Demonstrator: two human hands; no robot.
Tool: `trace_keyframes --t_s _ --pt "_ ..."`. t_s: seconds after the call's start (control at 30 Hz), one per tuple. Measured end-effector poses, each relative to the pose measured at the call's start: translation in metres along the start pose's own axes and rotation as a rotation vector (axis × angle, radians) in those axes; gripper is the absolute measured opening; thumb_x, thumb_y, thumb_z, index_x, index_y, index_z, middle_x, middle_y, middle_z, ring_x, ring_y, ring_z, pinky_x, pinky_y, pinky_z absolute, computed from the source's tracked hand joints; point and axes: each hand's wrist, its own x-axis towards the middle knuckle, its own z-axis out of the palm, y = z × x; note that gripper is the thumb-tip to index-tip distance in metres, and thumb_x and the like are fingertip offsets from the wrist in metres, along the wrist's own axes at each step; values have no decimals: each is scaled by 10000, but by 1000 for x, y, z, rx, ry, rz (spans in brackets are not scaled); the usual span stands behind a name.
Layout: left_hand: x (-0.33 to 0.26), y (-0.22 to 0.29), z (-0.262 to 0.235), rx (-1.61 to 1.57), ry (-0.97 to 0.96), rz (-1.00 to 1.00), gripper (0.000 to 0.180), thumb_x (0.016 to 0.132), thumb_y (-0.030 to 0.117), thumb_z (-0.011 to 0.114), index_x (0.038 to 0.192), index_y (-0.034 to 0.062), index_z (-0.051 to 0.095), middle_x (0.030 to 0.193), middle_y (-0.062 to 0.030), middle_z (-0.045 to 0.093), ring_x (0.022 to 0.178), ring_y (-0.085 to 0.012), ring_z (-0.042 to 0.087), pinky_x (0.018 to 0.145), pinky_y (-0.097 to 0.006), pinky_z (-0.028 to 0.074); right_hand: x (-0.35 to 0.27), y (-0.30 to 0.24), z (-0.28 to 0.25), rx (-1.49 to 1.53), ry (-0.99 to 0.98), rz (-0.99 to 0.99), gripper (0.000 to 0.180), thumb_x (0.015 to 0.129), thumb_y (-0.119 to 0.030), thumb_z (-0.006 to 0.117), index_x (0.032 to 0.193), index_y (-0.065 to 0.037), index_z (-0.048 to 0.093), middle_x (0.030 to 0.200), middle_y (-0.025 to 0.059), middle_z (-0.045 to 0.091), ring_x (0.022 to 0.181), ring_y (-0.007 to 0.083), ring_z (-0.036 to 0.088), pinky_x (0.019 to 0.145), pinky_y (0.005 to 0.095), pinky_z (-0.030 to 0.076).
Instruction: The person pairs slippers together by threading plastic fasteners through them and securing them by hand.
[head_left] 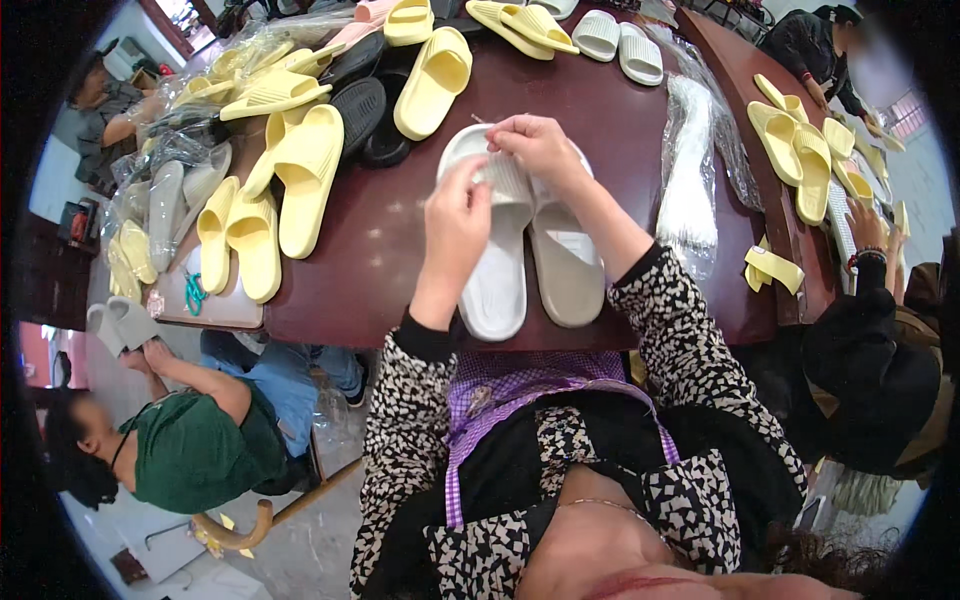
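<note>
A pair of slides lies side by side before me, toes away: an off-white slide [497, 285] on the left and a beige-grey slide [568, 280] on the right. My right hand [537, 150] is over the toe end of the pair, thumb and fingers pinched together. Close to it, beside the off-white slide's ribbed strap, my left hand [460, 215] has its fingers curled in toward the thumb. Whatever is between the fingertips of either hand is too small to make out.
Yellow slides [312, 180] and black slides [360, 115] crowd the dark red table [380, 270] at left. A plastic bag of white strands [688, 160] lies at right, near a yellow strip [775, 268]. Teal scissors [194, 293] rest at the left corner. Several people work around me.
</note>
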Motion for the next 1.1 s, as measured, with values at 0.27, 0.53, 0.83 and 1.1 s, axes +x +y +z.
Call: trace_keyframes --t_s 0.27,0.53,0.83,1.1 --pt "17 -43 12 -276 -165 -402 171 835 51 574 980 -29 621 839 -101 683 678 -110 618 611 -269 482 -33 1 12 41 -62 -71 132 847 -42 593 931 20 672 797 21 659 745 71 573 695 205 468" --pt "0 -60 19 -364 -48 -530 112 878 81 599 934 -12 624 772 -5 616 624 -42 514 572 -174 418 -44 12 8 -13 122 -15 130 848 -74 608 919 11 676 781 6 647 692 57 551 643 209 458" --pt "-3 -59 21 -591 31 -603 91 880 106 617 914 23 632 723 14 591 578 -23 474 526 -157 373 -54 12 12 -20 64 15 125 859 -111 599 892 -9 663 717 -41 584 613 39 493 544 200 401" --pt "-6 -59 22 -620 41 -598 64 866 87 622 885 26 628 747 -5 621 588 -32 497 531 -170 396 -59 29 12 -207 68 -51 131 844 -129 619 836 0 644 676 -42 564 601 26 472 522 205 379"
